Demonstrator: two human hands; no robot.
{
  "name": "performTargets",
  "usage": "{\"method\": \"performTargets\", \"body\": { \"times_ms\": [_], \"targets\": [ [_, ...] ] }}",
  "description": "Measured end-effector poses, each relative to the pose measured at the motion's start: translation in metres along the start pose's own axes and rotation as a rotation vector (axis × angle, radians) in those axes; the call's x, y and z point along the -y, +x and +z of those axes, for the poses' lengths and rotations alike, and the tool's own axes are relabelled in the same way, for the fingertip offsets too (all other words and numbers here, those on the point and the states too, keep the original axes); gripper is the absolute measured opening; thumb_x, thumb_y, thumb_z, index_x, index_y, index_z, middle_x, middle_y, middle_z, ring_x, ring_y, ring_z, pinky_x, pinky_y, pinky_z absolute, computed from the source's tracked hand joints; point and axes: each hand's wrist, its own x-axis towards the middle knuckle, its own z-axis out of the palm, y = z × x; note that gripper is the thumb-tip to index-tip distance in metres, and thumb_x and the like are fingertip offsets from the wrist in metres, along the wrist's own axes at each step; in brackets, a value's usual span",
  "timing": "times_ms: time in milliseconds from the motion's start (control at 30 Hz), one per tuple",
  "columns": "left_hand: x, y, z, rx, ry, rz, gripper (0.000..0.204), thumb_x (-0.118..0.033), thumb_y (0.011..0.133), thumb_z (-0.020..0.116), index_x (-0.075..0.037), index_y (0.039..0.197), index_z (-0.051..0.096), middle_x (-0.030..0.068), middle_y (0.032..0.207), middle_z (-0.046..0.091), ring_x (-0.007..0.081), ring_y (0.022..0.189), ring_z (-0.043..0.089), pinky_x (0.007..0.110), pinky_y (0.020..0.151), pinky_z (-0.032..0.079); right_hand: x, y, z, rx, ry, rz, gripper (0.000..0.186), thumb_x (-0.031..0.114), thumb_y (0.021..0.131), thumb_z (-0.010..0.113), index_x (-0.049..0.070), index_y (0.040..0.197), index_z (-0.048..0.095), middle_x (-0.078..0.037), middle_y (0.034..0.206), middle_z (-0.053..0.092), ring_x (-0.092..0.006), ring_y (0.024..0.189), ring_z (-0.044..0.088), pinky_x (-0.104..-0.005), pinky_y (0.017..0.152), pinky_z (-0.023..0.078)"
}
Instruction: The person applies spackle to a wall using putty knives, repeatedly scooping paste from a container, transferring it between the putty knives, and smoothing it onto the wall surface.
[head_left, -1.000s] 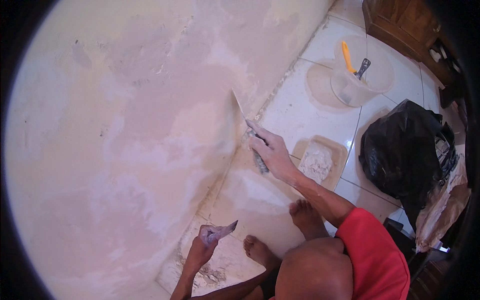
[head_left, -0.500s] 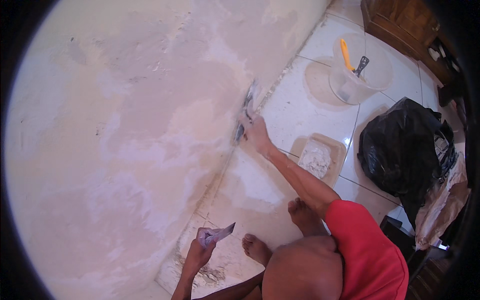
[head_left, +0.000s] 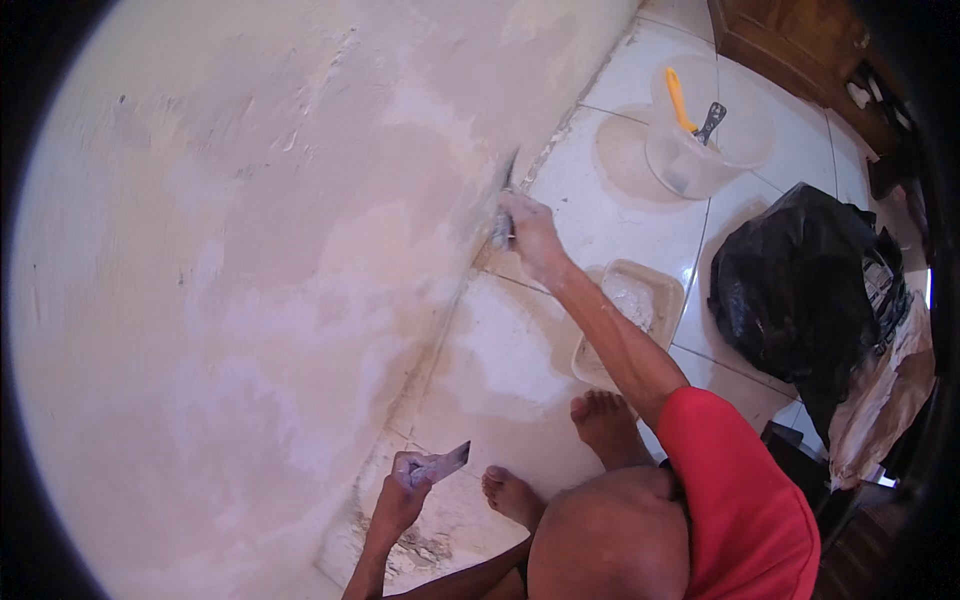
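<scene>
My right hand (head_left: 533,235) is wrapped round a plastering trowel (head_left: 510,172), low against the patchy cream and pinkish wall (head_left: 300,200), near where it meets the floor. The blade shows nearly edge-on, and part of it is hidden by my fingers. My left hand (head_left: 403,492), dusted white, grips a putty knife (head_left: 450,461) above the floor at the near side, its blade pointing right and apart from the wall. Under my right forearm, a shallow beige tray (head_left: 672,330) holds white putty (head_left: 630,300).
A clear round tub (head_left: 740,165) with an orange-handled tool (head_left: 677,95) and a dark-handled scraper (head_left: 711,120) stands at the far right. A black plastic bag (head_left: 790,290) lies nearer, beside crumpled brown paper (head_left: 890,400). Wooden furniture (head_left: 790,50) is behind. My bare feet rest on white tiles.
My right hand has moved slightly farther along the wall's base and to the right, and the trowel shows narrower. My left hand with the putty knife has hardly moved.
</scene>
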Motion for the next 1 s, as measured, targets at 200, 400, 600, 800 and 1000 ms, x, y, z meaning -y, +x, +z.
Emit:
{"method": "performTargets", "body": {
  "times_ms": [200,400,600,800,1000],
  "targets": [
    [0.010,0.003,-0.001,-0.079,-0.120,0.130,0.022,-0.014,0.094,0.063,-0.002,0.106,0.050,0.0099,0.089,0.060,0.0148,0.084,0.056,0.031,0.076,0.048,0.026,-0.102,0.040,0.317,-0.353,-0.004,0.055,0.022,0.097,0.057,0.002,0.146,0.042,0.001,0.088,0.059,-0.0077,0.067,0.052,-0.0258,0.061,0.046],
    [0.009,-0.004,-0.011,-0.165,-0.179,0.159,0.018,-0.013,0.093,0.062,-0.001,0.101,0.051,0.0091,0.084,0.061,0.0150,0.081,0.056,0.033,0.075,0.048,0.054,-0.123,-0.027,0.134,-0.323,0.139,0.043,0.026,0.097,0.055,0.001,0.131,0.056,0.000,0.079,0.056,-0.0064,0.064,0.052,-0.0224,0.057,0.042],
    [-0.001,-0.002,-0.007,-0.122,-0.198,0.117,0.019,-0.012,0.092,0.061,-0.001,0.102,0.050,0.0103,0.088,0.060,0.0169,0.082,0.056,0.033,0.076,0.047,0.054,0.006,-0.090,-0.233,-0.473,-0.231,0.033,0.027,0.100,0.049,-0.002,0.111,0.061,-0.006,0.079,0.059,-0.0127,0.067,0.055,-0.0279,0.056,0.043],
    [0.015,-0.003,-0.004,-0.169,-0.150,0.201,0.021,-0.010,0.093,0.060,0.000,0.107,0.049,0.0165,0.088,0.068,0.0226,0.074,0.061,0.035,0.071,0.048,0.044,0.101,-0.098,-0.297,-0.498,-0.245,0.033,0.021,0.098,0.049,0.000,0.122,0.057,-0.009,0.090,0.061,-0.0143,0.067,0.060,-0.0287,0.045,0.044],
    [0.004,-0.005,-0.006,-0.132,-0.093,0.064,0.022,-0.013,0.093,0.059,0.000,0.108,0.049,0.0170,0.085,0.065,0.0235,0.074,0.061,0.036,0.071,0.047,0.002,0.070,-0.075,-0.067,-0.380,0.019,0.028,0.013,0.095,0.053,0.001,0.120,0.058,-0.006,0.073,0.060,-0.0147,0.051,0.056,-0.0288,0.045,0.047]
  ]
}}
